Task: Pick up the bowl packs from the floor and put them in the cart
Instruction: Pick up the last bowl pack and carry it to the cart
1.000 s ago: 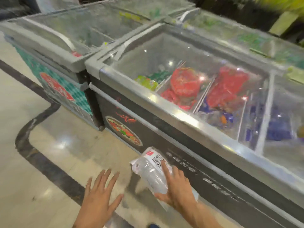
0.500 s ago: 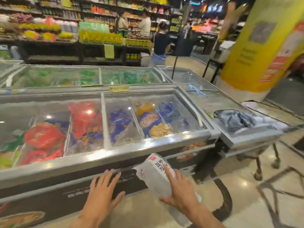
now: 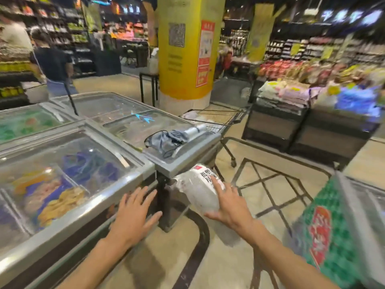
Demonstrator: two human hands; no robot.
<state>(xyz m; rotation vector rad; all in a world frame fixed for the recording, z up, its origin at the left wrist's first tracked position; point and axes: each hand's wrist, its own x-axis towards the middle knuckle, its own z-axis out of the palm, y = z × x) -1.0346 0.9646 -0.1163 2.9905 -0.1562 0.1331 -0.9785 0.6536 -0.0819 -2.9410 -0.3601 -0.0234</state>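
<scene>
Right hand point(image 3: 231, 203) grips the bowl pack point(image 3: 198, 188): index finger laid along its printed top, thumb out at the near side, remaining fingers hidden behind the pack. Pack is off the floor, held in the air, near the corner of the freezer point(image 3: 185, 161), long axis running away from the camera and to the left. Red label and dark print at its far end.

Left hand point(image 3: 133, 217) empty, fingers spread and straight, palm down, just left of the pack, over the near freezer's rim.

Cart point(image 3: 227, 126) stands on the far side of the freezer corner, well apart from the pack; its wire basket is partly hidden. A grey bag point(image 3: 166, 138) lies on the freezer lid. Yellow pillar point(image 3: 187, 59) beyond.
</scene>
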